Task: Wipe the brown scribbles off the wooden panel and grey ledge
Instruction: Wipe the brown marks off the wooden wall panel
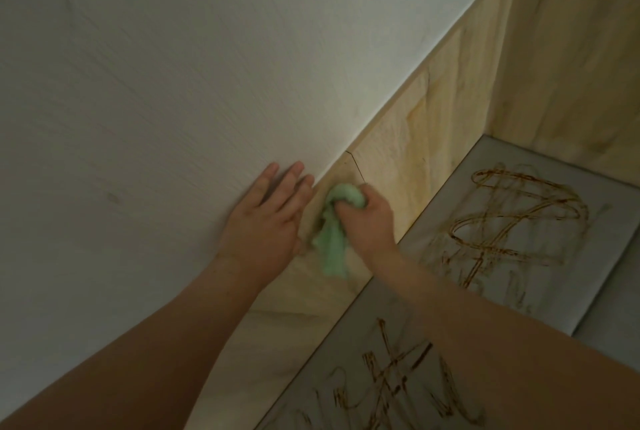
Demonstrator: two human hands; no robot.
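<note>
A light wooden panel runs along the wall above a grey ledge. My right hand grips a bunched green cloth and presses it against the panel near its top edge. My left hand rests flat with straight fingers on the white wall, just left of the cloth. Brown scribbles cover the ledge at the right, and more brown scribbles lie at the bottom. The panel around the cloth shows only faint marks.
A second wooden panel meets the first at a corner at the far right. Beyond the ledge's outer edge lies a lower grey surface. My right forearm crosses over part of the ledge.
</note>
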